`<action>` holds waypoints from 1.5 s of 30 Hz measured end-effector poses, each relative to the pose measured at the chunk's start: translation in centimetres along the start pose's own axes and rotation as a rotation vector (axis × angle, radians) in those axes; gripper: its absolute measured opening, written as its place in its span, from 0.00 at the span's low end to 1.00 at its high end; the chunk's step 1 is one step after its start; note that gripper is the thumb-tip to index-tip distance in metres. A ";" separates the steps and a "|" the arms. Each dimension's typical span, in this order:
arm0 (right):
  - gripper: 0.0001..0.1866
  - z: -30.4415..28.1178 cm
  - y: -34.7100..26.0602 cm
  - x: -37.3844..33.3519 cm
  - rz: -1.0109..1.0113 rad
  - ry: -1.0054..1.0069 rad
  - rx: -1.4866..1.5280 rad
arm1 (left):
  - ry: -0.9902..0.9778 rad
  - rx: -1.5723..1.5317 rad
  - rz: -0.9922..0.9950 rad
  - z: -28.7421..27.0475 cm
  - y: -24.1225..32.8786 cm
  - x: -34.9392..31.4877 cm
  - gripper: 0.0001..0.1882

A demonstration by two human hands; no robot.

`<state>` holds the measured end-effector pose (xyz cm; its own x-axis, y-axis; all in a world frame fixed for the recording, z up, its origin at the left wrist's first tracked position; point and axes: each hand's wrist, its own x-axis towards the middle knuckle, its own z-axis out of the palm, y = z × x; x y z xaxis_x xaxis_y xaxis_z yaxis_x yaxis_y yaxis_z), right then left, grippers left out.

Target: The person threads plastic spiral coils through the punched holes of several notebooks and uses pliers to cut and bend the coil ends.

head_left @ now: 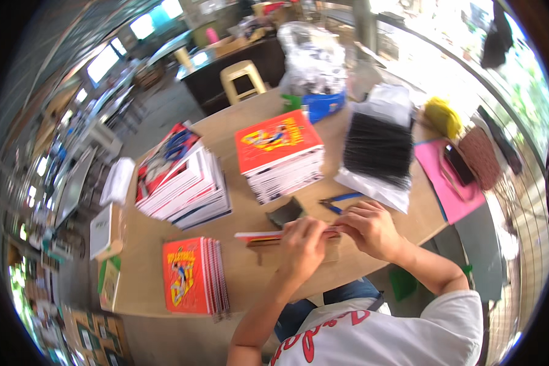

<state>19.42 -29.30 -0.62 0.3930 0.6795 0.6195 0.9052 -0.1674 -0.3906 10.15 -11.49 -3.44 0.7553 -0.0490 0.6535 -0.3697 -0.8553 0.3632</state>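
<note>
From where I stand, with 12 o'clock straight ahead of the seated person, a thin red-and-white book (259, 235) shows edge-on at the near side of the bench (141, 290), just in front of the person. Its long axis runs almost level from 9 to 3 o'clock, the bare end pointing to 9. It sits over a brown block (263, 244); whether it lies flat or stands on edge, I can't tell.

The left hand (303, 241) has its grip closed on the book, fingers bent over its middle. The right hand (369, 229) holds thumb and fingertips drawn together at the 3 o'clock end; what is between them is too blurred to make out.

Around the book, a dark scrap (287, 212) lies just beyond at 12 o'clock, and blue-handled pliers (346, 196) are near at 2. Further off at 12 stands a tall orange-topped stack (279, 140); loose pages (186, 183) are piled at 10, and orange notebooks (186, 277) at 8, their coiled edges facing 3. Black coils (378, 149) lie on white plastic between 1 and 2, with a pink folder (436, 161) past them.
</note>
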 end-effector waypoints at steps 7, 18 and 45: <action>0.11 -0.3 -0.2 -1.4 0.070 0.001 -0.030 | 0.006 0.003 -0.036 0.4 1.0 0.8 0.10; 0.12 0.3 -0.3 -1.3 0.132 -0.011 0.094 | -0.105 -0.141 -0.042 -1.9 1.0 1.9 0.08; 0.43 14.5 6.6 9.6 0.141 -1.063 -0.414 | -0.133 0.103 -0.085 -1.6 1.0 -0.3 0.11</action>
<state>26.81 -13.54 -7.18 0.3381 0.8624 -0.3767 0.9252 -0.3779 -0.0348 8.71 -11.51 -2.17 0.8491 -0.0362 0.5270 -0.2493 -0.9071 0.3393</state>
